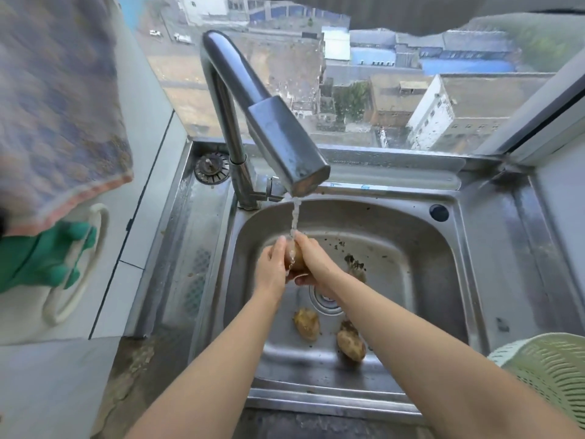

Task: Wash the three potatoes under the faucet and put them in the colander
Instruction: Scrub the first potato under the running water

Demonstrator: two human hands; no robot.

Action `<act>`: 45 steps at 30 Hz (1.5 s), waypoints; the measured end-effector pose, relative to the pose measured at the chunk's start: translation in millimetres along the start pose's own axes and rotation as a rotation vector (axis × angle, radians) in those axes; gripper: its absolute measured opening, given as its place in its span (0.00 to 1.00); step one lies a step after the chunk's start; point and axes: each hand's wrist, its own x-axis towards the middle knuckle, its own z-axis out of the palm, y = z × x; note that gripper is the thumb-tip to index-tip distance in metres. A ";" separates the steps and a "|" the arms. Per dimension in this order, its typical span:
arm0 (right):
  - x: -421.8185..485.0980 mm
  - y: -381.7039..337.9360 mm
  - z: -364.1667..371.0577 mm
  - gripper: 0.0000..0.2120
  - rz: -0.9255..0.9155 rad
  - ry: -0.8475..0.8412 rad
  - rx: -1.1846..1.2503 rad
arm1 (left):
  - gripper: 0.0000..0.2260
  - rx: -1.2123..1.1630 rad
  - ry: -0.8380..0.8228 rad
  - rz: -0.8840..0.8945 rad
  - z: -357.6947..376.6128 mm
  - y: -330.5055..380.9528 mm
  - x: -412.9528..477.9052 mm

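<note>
Water runs from the steel faucet [285, 147] onto a brown potato [295, 260] held over the sink [411, 248]. My left hand [272, 267] grips its left side and my right hand [311, 261] wraps its right side and underside. Two more dirty potatoes lie on the sink floor, one [306, 323] left of the drain and one [350, 342] by my right forearm. A pale green colander [550, 372] stands at the lower right, partly cut off by the frame edge.
A sink strainer plug [211, 167] lies on the back left ledge. Dirt specks and a clump of soil [356, 264] dot the basin. A patterned cloth [60, 115] and green gloves [41, 258] hang at the left wall. A window is behind the sink.
</note>
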 end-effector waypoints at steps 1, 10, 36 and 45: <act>-5.7 -2.8 3.6 0.19 -0.077 0.006 0.002 | 0.18 0.017 0.044 0.019 1.3 4.1 -1.7; -32.2 -8.1 13.9 0.13 -0.465 0.245 -0.386 | 0.26 0.173 0.178 -0.048 -0.4 23.2 -15.6; -51.2 -6.9 15.6 0.19 -0.479 0.323 -0.489 | 0.27 0.316 0.160 0.133 -6.4 18.1 -45.2; -47.3 -12.4 12.7 0.21 -0.425 0.326 -0.476 | 0.29 0.338 0.176 0.203 -6.8 22.3 -49.7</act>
